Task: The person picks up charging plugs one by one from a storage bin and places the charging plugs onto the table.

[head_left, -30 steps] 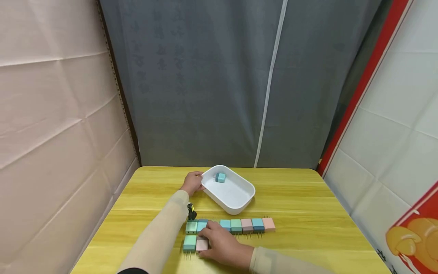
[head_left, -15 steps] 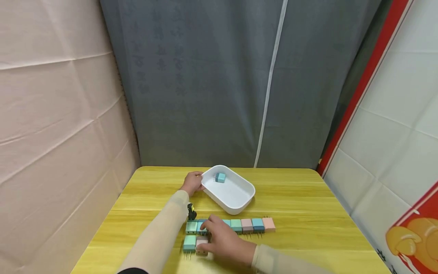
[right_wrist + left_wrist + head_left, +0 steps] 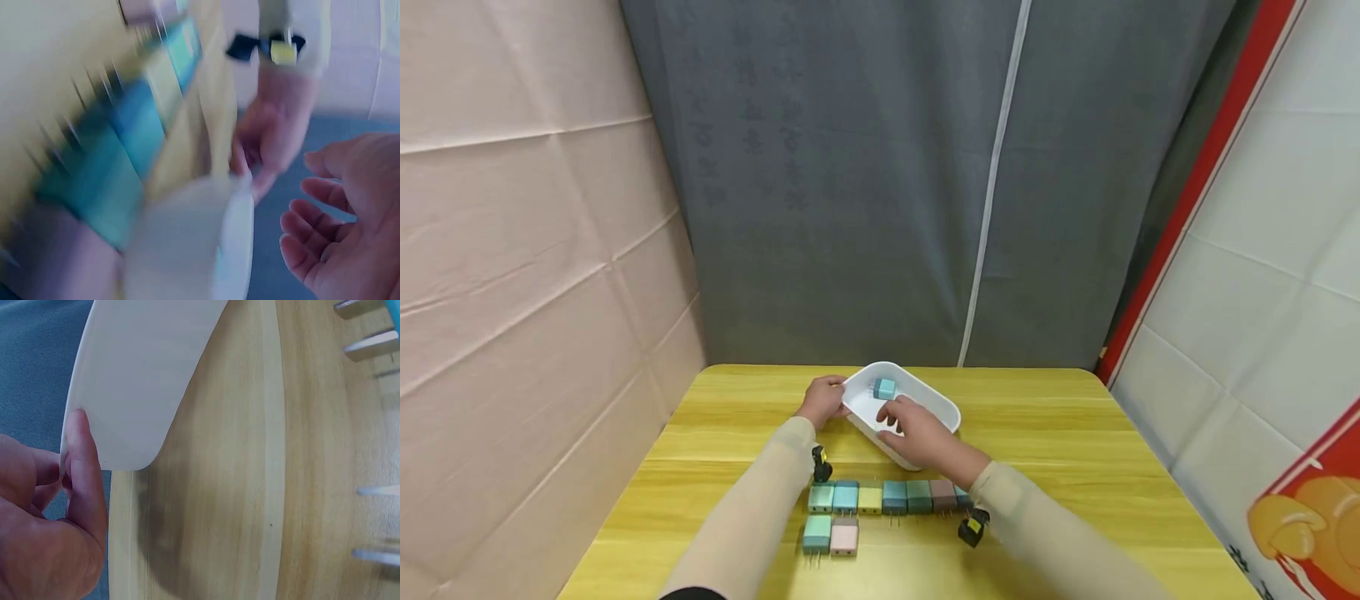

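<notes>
My left hand grips the rim of a white plastic basin at its left end; the left wrist view shows the thumb lying along the wall. Inside the basin lies one two-tone blue charger plug. My right hand hovers over the basin's near side, fingers loosely bent and holding nothing, also visible in the right wrist view. In front of the basin runs a row of pronged charger plugs, among them a yellow one. Nearer stand a green charger plug and a pink one, side by side.
A yellow wood-grain table carries everything. Behind it hangs a grey curtain. Pale cloth flanks the left side, and a white panel with a red border the right. My right forearm covers the row's right end.
My right hand has let go of the pink charger plug in the near row and moved up and right, over the basin. My left hand has stayed at the rim.
</notes>
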Demonstrator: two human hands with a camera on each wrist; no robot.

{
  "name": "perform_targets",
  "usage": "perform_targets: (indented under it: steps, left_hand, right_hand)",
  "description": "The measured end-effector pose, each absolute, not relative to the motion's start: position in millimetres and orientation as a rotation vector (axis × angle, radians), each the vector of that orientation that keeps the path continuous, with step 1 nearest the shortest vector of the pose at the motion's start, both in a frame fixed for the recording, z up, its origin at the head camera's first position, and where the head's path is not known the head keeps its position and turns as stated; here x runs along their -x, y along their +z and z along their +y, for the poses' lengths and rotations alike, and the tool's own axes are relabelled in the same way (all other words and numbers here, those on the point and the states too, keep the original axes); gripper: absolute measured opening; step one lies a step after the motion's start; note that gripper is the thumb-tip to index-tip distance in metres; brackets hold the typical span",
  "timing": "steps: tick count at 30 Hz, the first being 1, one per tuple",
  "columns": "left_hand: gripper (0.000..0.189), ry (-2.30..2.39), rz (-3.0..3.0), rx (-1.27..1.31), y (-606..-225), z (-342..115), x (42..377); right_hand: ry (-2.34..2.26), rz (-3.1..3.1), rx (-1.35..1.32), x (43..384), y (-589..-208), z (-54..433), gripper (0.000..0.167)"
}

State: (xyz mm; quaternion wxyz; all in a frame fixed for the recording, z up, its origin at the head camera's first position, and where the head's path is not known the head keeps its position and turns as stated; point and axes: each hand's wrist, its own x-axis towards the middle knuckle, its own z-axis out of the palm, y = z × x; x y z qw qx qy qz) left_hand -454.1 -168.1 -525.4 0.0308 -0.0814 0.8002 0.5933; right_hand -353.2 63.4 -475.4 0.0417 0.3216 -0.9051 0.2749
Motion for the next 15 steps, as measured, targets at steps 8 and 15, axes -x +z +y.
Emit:
perform_targets:
  steps: [8, 15]
  left_hand:
    - [0.035, 1.864, 2.455, 0.249, -524.7, -170.7, 454.3]
    - [0.035, 1.889, 2.457, 0.204, -529.7, -174.2, 451.7]
  right_hand:
    - [0.365, -2.867, -1.038, 413.0, -470.3, 61.9, 0.037]
    - [0.138, -2.911, -1.086, 445.7, -481.3, 52.8, 0.052]
